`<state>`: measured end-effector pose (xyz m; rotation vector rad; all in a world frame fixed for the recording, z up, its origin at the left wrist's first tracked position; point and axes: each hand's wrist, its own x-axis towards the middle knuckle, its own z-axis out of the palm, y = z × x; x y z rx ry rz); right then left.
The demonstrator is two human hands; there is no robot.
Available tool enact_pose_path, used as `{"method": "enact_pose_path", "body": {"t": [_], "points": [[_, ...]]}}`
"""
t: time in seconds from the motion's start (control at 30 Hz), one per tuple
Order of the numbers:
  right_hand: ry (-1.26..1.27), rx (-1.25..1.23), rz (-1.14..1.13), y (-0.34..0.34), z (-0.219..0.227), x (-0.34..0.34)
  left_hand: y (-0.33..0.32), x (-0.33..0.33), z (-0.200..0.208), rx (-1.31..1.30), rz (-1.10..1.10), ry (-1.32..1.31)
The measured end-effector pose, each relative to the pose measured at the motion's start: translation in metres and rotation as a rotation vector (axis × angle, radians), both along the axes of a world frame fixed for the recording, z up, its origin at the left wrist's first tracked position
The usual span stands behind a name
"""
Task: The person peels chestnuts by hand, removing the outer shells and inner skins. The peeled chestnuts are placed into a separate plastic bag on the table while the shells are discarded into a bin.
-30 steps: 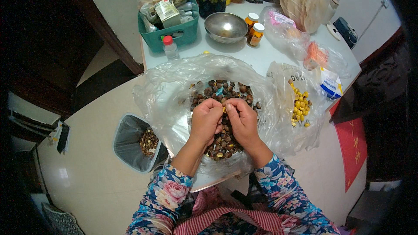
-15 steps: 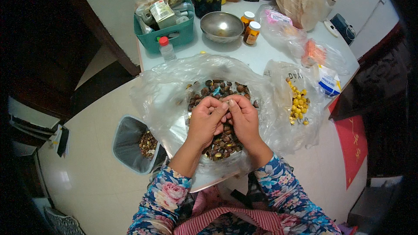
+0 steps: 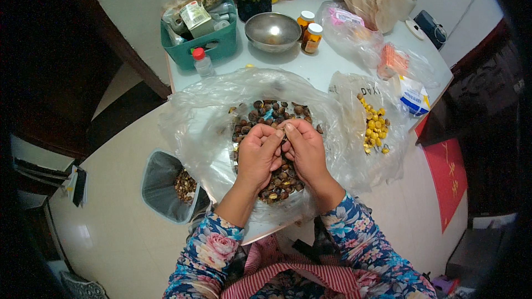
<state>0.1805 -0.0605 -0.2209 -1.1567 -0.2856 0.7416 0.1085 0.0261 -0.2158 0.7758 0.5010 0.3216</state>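
My left hand and my right hand meet fingertip to fingertip above a heap of brown chestnuts. Both are closed, thumbs and forefingers pinching a small chestnut that the fingers almost wholly cover; only a dark bit of it shows between them. The heap lies on a spread clear plastic bag on the table. To the right, peeled yellow chestnuts lie in a group on a second plastic bag.
Left of the table, a lined bin holds shells. Farther back on the table stand a green basket, a red-capped bottle, a metal bowl, two amber jars, bagged goods and a blue-white box.
The view has shifted slightly, so the table things appear a little more to the left. Both hands stay pinched together over the heap, with only small finger movement.
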Motion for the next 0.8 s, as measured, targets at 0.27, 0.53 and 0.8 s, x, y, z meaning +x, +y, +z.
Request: {"method": "enact_pose_path", "body": {"t": [0.27,0.53,0.8], "points": [[0.211,0.119,0.001,0.0020,-0.0003,-0.0009,-0.0028,0.0021,-0.0024,0.039,0.033,-0.008],[0.287,0.187,-0.030,0.0022,0.0029,-0.0012,-0.0015,0.0001,-0.0032,-0.128,0.027,-0.087],[0.304,0.205,0.024,-0.0005,0.0041,0.0039,0.0028,-0.0009,-0.0088,-0.235,-0.045,-0.155]]}}
